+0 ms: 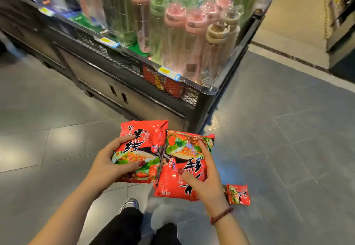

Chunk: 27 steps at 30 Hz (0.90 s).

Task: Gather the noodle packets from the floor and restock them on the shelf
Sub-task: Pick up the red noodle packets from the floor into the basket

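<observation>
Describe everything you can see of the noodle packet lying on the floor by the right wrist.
The floor packet is a red pouch of glossy, crinkled plastic film with crimped edges. Its face shows green and orange food at one end and dark characters at the other. It looks unopened and lies flat, slightly skewed, on the grey tile floor. The right wrist partly hides its left edge. Neither grip touches it: the left grip holds the upper packet, the right grip the lower packet.
</observation>
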### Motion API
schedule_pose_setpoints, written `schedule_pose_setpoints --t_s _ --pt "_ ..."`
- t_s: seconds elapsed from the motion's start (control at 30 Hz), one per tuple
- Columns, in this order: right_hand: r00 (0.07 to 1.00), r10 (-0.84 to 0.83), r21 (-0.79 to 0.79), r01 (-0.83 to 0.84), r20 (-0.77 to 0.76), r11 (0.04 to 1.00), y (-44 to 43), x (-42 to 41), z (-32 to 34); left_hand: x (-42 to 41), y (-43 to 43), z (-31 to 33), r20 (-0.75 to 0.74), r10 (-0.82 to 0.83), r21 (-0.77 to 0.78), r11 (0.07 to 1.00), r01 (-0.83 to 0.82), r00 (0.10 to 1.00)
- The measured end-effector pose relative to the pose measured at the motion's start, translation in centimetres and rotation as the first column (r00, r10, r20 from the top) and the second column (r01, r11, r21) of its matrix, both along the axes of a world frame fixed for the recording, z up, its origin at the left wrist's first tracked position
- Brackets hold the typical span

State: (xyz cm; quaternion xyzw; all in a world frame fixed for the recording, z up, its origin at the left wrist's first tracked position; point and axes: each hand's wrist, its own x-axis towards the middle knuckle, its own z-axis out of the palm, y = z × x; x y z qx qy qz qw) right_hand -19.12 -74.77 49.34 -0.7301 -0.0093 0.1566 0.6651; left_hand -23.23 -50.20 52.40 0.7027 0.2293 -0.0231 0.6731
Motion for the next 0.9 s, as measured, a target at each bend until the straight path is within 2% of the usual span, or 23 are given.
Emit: schedule_pose_setpoints --t_s 0.33,0.63,0.77,0.9 --pt "0.932 0.339 -0.081 -0.331 0.13 0.94 21.7 2.9 0.9 -6.0 18.5 0.6 0.115 0.354 -0.02 0.935 -0.355 0.928" --pt "0.791 0.564 -0.119 -0.553 0.236 0.825 44.7 3.6 3.5 -10.5 37.9 1.9 0.146 0.553 -0.036 0.832 -0.554 0.82" --pt "0.739 0.638 -0.13 -0.626 0.216 0.769 52.4 4.3 3.7 -11.5 44.2 2.0 0.146 0.64 -0.044 0.766 -0.641 0.754" --pt "0.691 0.707 -0.053 -0.708 0.153 0.704 60.1 5.9 3.4 -11.3 50.0 1.4 0.139 0.728 -0.057 0.683 -0.729 0.671"
